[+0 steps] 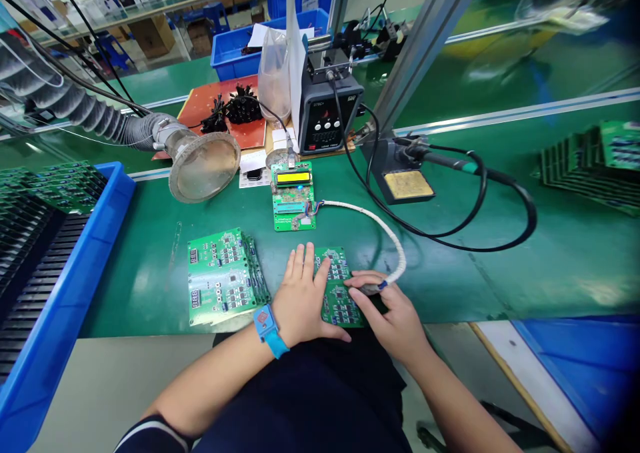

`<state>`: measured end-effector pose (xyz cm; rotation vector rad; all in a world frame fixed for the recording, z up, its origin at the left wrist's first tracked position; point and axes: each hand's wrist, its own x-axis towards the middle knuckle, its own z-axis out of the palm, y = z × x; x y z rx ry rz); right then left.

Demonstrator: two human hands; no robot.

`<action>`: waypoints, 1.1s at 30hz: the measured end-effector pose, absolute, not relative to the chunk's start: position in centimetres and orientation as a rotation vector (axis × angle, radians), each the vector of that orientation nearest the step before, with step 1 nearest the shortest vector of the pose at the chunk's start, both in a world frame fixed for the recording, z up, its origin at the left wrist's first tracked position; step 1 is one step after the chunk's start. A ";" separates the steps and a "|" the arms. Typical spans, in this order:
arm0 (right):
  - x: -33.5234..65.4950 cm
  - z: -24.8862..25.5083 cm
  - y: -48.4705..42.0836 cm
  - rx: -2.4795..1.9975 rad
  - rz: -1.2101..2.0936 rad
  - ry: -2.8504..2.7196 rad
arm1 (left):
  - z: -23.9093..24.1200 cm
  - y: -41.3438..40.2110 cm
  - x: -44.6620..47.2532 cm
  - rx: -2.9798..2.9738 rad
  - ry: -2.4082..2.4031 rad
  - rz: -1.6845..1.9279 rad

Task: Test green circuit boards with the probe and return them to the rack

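Note:
My left hand (303,293) lies flat with fingers stretched out over the left side of a green circuit board (337,266) at the table's front edge. A blue wrist strap (270,329) is on that wrist. My right hand (395,313) pinches the end of a white-sleeved cable (395,239) at the board's right side; its tip is largely hidden by my fingers. The cable's other end joins a green programmer board (294,196) with a lit yellow display. To the left of my left hand rests a stack of circuit boards (220,276) with small digit displays.
A blue bin (100,259) full of boards stands at the left. A fume extraction hood (205,166) hangs over the table. Behind are a soldering station (330,106) and its iron stand (400,179), with looping black cable (480,246). More boards (590,166) stand at the right.

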<state>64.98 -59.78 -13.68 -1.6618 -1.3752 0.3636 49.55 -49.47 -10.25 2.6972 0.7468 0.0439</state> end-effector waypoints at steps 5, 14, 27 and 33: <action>65.0 -13.7 -59.8 -1.659 0.367 -1.369 | -10.5 -49.5 49.4 2.704 0.750 0.097; 65.1 -14.0 -59.8 -1.659 0.365 -1.372 | -10.7 -49.6 49.5 2.703 0.770 0.123; 64.9 -13.8 -59.7 -1.663 0.339 -1.368 | -10.7 -49.6 49.4 2.717 0.777 0.130; 64.9 -13.8 -59.7 -1.655 0.342 -1.355 | -10.0 -49.3 49.6 2.734 0.786 0.062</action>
